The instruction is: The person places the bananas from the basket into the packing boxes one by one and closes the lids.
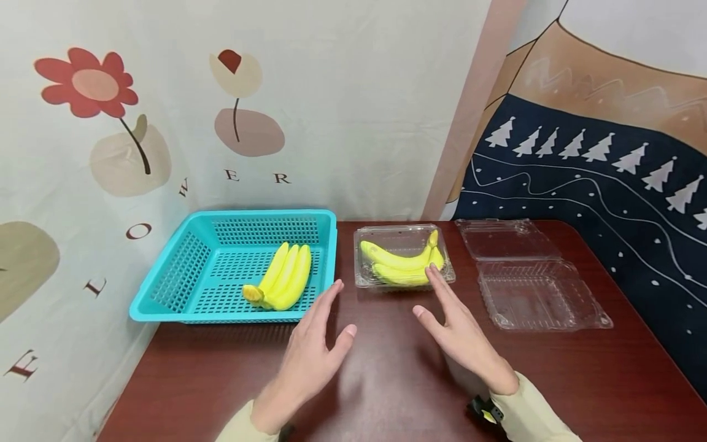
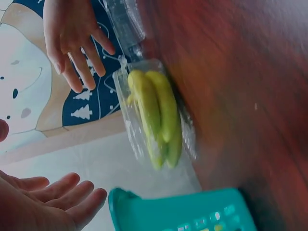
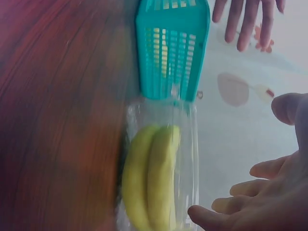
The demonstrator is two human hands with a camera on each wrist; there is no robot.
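The bananas (image 1: 400,275) in the box (image 1: 400,238) lie lengthwise left to right, stem at right pointing away, near the left hand (image 1: 313,351) and right hand (image 1: 459,329), grips wide.

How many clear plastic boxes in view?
2. One banana-filled box right of the teal basket; one open box farther right. Can't rule out another nested under either.

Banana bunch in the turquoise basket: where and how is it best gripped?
Likely across the middle of the banana bunch, from above: its top lies uncovered, the turquoise basket surrounds it, and its joined fruits run side by side from the stem at the near left.
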